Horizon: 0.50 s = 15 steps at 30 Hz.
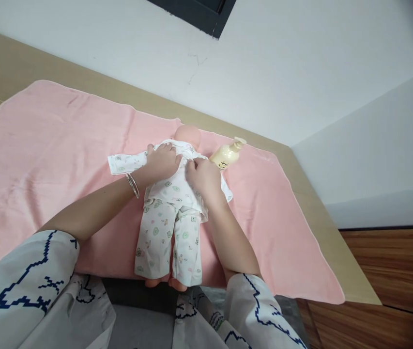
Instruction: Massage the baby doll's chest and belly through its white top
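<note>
A baby doll [187,134] lies on its back, head away from me and feet at the near edge. It wears a white patterned shirt [177,190] and matching pants [155,237]. My left hand [163,164], with a silver bangle at the wrist, is closed over the shirt's upper chest on the left side. Opposite it, my right hand [203,175] pinches the shirt front just below the collar. The fingertips of both hands are partly hidden. One sleeve [124,163] stretches flat to the left; the other shows partly behind my right wrist.
A pale yellow pump bottle [225,155] lies tilted by the doll's head on the right. Under the doll spreads a pink blanket [64,145], creased at left, over a light wooden table [311,208]. A white wall [257,72] rises behind the far edge.
</note>
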Motion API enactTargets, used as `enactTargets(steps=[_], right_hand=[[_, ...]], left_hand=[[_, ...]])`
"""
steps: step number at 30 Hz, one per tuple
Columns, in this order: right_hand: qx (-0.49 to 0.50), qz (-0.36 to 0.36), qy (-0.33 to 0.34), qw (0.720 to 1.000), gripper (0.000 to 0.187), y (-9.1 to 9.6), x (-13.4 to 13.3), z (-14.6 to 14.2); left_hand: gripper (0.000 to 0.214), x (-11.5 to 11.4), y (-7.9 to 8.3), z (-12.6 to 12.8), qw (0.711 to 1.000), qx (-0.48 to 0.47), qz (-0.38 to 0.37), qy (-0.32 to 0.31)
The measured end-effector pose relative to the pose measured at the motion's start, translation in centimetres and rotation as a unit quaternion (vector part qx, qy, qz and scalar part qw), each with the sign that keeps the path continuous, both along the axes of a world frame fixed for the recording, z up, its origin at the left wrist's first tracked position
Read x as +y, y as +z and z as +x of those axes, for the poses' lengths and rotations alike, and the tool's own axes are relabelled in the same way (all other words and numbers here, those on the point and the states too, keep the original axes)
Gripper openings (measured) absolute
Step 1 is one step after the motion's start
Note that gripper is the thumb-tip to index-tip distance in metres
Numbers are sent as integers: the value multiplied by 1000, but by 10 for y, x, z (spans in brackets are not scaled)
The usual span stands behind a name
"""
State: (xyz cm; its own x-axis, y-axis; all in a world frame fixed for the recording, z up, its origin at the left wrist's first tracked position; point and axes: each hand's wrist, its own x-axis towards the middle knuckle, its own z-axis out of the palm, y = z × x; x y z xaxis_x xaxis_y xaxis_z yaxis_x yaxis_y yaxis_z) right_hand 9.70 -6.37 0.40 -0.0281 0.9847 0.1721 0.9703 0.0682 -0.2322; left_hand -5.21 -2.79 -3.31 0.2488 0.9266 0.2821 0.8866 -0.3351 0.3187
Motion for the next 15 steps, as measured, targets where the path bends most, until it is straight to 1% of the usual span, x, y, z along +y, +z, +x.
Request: enactTargets(steps=[4, 8, 10, 12, 15], right_hand=[[37, 10, 16, 999, 42, -8, 13, 9], [72, 26, 43, 996, 40, -22, 29, 19], [73, 25, 47, 996, 40, -25, 32, 21], [58, 25, 46, 997, 41, -24, 31, 20], [20, 19, 30, 999, 42, -13, 24, 16]], left_hand=[[42, -4, -4, 6, 999, 8, 41, 11], [43, -20, -1, 19, 998, 36, 36, 29], [44, -26, 0, 24, 997, 51, 47, 21], [43, -28, 0, 26, 997, 55, 63, 2], [39, -22, -2, 21, 998, 23, 63, -9]])
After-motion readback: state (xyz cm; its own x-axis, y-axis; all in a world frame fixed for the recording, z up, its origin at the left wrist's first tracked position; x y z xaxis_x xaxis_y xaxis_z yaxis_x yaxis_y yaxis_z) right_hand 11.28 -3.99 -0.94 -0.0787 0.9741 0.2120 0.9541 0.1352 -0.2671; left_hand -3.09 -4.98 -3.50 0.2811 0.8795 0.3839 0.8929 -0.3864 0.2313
